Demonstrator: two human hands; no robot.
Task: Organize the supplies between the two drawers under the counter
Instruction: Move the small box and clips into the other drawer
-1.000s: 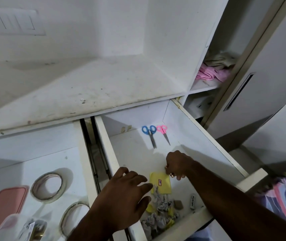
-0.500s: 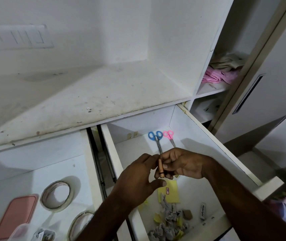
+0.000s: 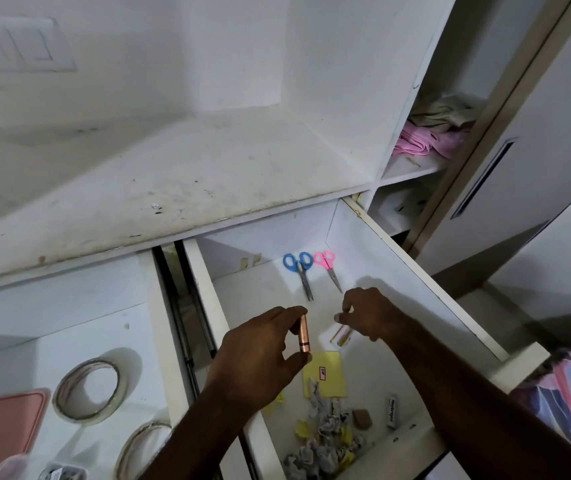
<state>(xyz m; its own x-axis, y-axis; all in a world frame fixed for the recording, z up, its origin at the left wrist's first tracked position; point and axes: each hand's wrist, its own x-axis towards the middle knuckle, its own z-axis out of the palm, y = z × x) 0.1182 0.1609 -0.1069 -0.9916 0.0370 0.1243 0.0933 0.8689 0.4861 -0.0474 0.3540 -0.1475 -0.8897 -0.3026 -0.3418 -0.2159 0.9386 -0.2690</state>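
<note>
Hands now apart, left hand [image 3: 256, 355] pinching copper tube [image 3: 304, 333]

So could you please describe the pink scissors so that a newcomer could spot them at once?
Look in the open right-hand white drawer under the counter. At its far end two small pairs of scissors lie side by side, blades pointing toward the person. The pink-handled scissors are the right-hand pair, next to the blue-handled scissors.
</note>
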